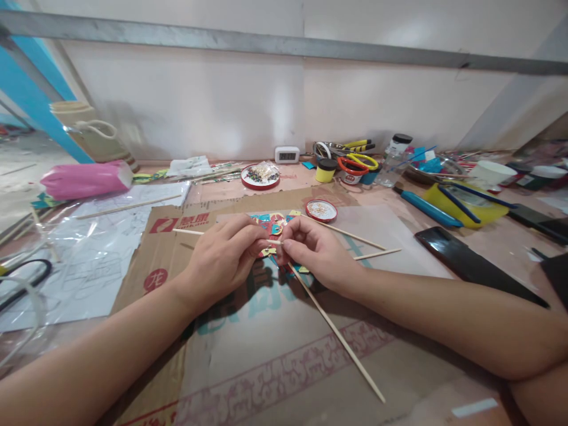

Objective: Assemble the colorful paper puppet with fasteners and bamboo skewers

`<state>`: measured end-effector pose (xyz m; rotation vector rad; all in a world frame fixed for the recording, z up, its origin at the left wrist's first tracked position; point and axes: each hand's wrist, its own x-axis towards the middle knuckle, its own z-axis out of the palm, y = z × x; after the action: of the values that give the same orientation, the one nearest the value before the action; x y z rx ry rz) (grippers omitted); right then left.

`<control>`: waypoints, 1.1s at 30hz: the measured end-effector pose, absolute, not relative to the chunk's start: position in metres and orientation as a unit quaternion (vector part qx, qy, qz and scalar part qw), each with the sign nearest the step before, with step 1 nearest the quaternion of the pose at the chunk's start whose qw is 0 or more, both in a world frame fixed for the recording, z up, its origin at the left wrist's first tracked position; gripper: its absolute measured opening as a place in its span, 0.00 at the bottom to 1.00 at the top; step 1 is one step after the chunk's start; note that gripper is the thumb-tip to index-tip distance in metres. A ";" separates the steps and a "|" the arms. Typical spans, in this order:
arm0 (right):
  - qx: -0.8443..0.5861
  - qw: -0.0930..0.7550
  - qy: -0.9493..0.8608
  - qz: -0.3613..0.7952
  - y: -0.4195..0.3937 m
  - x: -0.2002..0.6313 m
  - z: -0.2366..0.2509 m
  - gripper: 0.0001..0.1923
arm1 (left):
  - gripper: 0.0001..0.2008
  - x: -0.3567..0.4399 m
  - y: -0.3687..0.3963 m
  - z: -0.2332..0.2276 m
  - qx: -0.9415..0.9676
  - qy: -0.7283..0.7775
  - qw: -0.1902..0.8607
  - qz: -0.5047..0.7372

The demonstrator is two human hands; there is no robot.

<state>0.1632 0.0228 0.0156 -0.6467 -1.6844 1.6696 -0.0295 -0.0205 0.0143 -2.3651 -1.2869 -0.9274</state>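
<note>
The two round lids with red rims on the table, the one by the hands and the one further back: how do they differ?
The near lid is smaller; the far lid is wider. The near lid lies on the cardboard just beyond the right hand; the far lid sits back toward the wall, near the small white clock. The near lid holds pale bits, uncovered; the far lid holds darker mixed bits with a clear plastic bag on top. Both are round, red-rimmed and lie flat.

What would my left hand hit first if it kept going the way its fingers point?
Most likely the right hand: the left hand points right along the thin stick, and their fingertips nearly meet over the colourful paper figure. Depth is unclear.
</note>
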 end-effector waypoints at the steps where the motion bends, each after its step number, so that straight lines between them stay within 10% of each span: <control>1: -0.248 0.334 -0.642 0.644 0.023 0.163 0.016 0.08 | 0.10 -0.030 -0.020 0.014 -0.822 -0.444 0.147 -0.323; 33: -0.152 0.483 -0.586 0.633 0.017 0.179 0.065 0.06 | 0.11 -0.032 -0.025 0.054 -0.838 -0.455 0.184 -0.237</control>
<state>0.1792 0.0168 0.0650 -0.3712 -1.4270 1.5419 -0.0316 -0.0247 0.0536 -2.3628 -1.2840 -0.6681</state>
